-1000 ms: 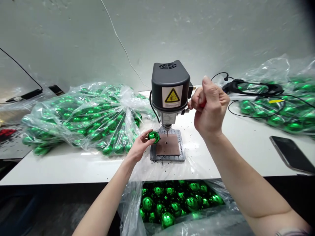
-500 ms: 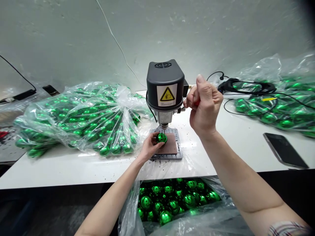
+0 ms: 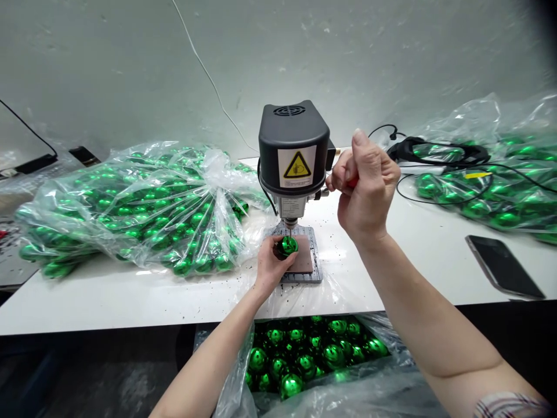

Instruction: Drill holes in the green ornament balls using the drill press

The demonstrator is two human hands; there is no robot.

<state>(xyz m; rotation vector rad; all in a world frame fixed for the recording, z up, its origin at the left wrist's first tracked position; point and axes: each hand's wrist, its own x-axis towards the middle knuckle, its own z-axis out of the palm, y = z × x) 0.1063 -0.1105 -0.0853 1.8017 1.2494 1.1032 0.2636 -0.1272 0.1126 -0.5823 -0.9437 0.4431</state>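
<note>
A shiny green ball ornament (image 3: 289, 245) is held between the thumb and fingers of my left hand (image 3: 272, 260). The ball sits over a brown board (image 3: 305, 264) on the grey base (image 3: 318, 275) of a small drill press (image 3: 294, 145). Its thin bit comes down right at the top of the ball; whether it touches, I cannot tell. Off to the right and higher, my right hand (image 3: 368, 180) is closed around the press's feed lever (image 3: 351, 181), of which a bit of red shows between the fingers.
Clear bags of green balls lie on the white table (image 3: 209, 302): a large bag (image 3: 143, 215) at left, another bag (image 3: 500, 197) at right. An open bag of balls (image 3: 304, 363) is below the front edge. A phone (image 3: 505, 266) and black cables (image 3: 439, 152) lie at right.
My left hand has shifted the ball slightly to the right, under the drill bit. My right hand stays on the lever, barely moved.
</note>
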